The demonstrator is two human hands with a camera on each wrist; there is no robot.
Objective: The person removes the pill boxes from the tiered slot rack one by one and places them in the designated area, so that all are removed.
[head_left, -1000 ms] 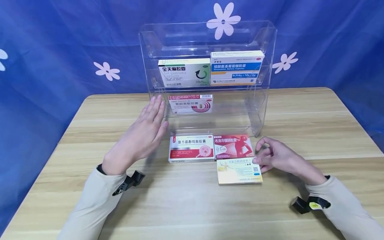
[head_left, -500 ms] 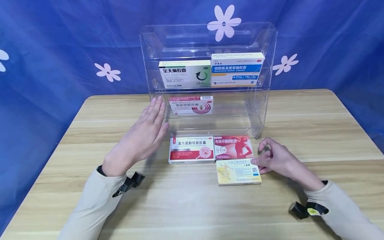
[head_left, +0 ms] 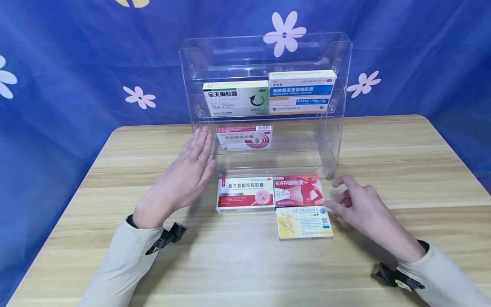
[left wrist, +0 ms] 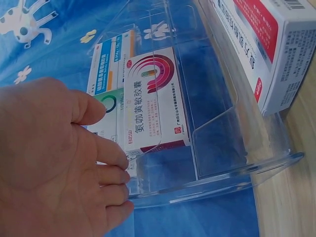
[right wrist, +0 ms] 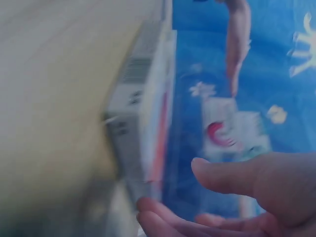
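Note:
My left hand point(head_left: 178, 181), fingers straight, lies along the left side of a clear acrylic display rack point(head_left: 268, 163). Touching cannot be told for certain. My right hand point(head_left: 362, 209) is beside the upper right corner of a yellow-and-white medicine box point(head_left: 304, 223) lying flat on the table. Its thumb and fingers are spread apart with nothing between them, as the right wrist view also shows. Directly behind that box lies a red medicine box point(head_left: 298, 191) at the rack's foot. Left of it sits a white-and-red medicine box point(head_left: 245, 194).
A pink-and-white medicine box point(head_left: 244, 137) stands at the left of the rack's middle tier. The tier above holds a green-and-white box point(head_left: 235, 99) and a blue-and-white box point(head_left: 301, 91). Behind the wooden table point(head_left: 406, 170) hangs a blue flowered curtain point(head_left: 414, 51).
My right hand has let go of the yellow-and-white box and drawn slightly right. The box has shifted slightly and lies flat in front of the red one. My left hand stays by the rack.

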